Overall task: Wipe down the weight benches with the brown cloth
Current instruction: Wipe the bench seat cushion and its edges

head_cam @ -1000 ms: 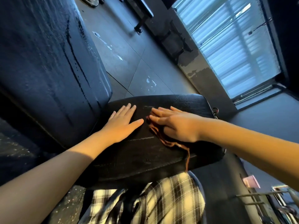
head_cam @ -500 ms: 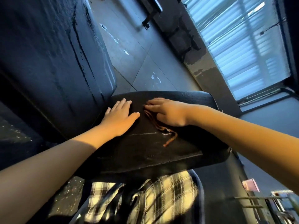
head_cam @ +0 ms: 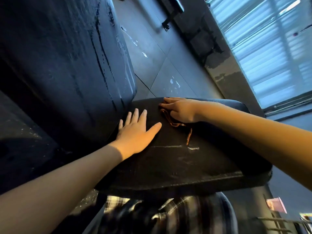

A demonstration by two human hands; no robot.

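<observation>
Shifted toward 12 o'clock since the earlier frame: right hand (head_cam: 181,110) and brown cloth (head_cam: 170,118), now at the far rim of the black padded surface (head_cam: 177,162), fingertips reaching its edge. Open pad left toward 6 o'clock; tilted back pad (head_cam: 67,65) close at 9 o'clock. Cloth crumpled, rust-brown, mostly hidden beneath flat, closed-together right fingers pressing it down; thin tail trailing free, long axis 11 to 5 o'clock. Left hand (head_cam: 136,132) flat on the pad, fingers spread, holding nothing.

No word, number or brand can be read on the black padded bench (head_cam: 168,166); the small pink card (head_cam: 276,204) at lower right is too blurred to make out.
</observation>
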